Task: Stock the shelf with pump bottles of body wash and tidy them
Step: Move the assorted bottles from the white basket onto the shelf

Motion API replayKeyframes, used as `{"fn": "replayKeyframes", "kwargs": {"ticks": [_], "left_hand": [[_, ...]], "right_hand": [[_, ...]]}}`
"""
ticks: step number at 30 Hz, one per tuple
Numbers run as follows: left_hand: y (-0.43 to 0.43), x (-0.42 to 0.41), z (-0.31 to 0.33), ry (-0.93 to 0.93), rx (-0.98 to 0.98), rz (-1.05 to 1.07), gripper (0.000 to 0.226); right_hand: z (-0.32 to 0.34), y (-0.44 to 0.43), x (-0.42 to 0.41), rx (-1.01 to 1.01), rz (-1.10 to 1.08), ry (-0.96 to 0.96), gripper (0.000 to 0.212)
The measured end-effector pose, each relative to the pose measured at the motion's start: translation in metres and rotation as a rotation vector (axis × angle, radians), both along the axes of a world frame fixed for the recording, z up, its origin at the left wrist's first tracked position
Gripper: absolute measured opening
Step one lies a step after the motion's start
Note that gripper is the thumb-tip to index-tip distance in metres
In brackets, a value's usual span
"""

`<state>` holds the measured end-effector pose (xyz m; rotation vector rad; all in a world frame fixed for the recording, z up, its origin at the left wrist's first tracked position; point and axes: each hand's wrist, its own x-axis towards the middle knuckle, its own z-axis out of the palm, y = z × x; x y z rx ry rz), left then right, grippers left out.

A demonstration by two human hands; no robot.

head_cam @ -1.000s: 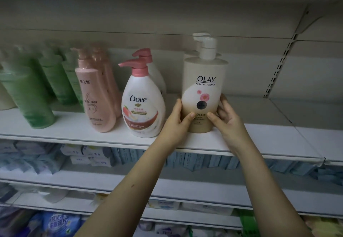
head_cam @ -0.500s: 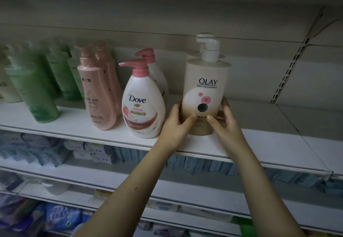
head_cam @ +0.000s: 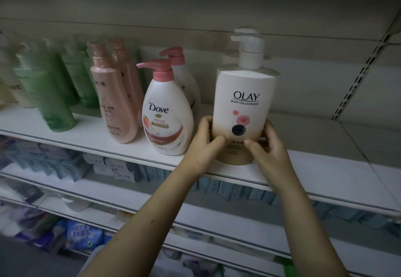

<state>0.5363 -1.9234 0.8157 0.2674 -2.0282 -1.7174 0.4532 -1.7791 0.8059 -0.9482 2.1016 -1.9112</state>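
Gripping Olay bottle [head_cam: 243, 103] low, left hand [head_cam: 201, 146], right hand [head_cam: 270, 153], fingers [head_cam: 218, 141] curled either side

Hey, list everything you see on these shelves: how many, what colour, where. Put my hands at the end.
front Olay bottle: one, cream fading to tan, white pump; upright near the shelf's front edge, right of the Dove pair.
rear Olay bottle: one, only its white pump shows; directly behind the front one.
Dove bottles: two, white with pink pumps; one behind the other, mid-shelf.
pink bottles: two, pink; left of Dove, one behind the other.
green bottles: several, blurred, count unclear; far left.
shelf: one, white; carries all the bottles.
pale blue packs: many; next shelf down.
left hand: grips the front Olay bottle's lower left side.
right hand: grips its lower right side.
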Motion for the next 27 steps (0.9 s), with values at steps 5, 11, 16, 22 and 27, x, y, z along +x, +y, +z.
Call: {"fn": "replayKeyframes", "kwargs": {"ticks": [5, 11, 16, 22, 27], "left_hand": [[0.005, 0.004, 0.001, 0.016, -0.033, 0.039, 0.047], [0.022, 0.035, -0.018, 0.018, -0.147, 0.112, 0.052], [0.015, 0.105, -0.028, 0.059, 0.038, 0.078, 0.031], [-0.029, 0.19, -0.063, 0.02, 0.141, 0.03, 0.022], [-0.065, 0.259, -0.117, -0.137, 0.223, 0.029, 0.018]], "right_hand": [[0.0, 0.0, 0.001, 0.019, -0.034, 0.029, 0.056], [0.001, 0.003, 0.033, 0.013, -0.157, 0.022, 0.054], [-0.023, 0.003, 0.112, -0.131, -0.361, -0.018, 0.043], [-0.065, -0.021, 0.208, -0.11, -0.348, -0.184, 0.032], [-0.12, -0.034, 0.286, -0.023, -0.328, -0.358, 0.031]]}}
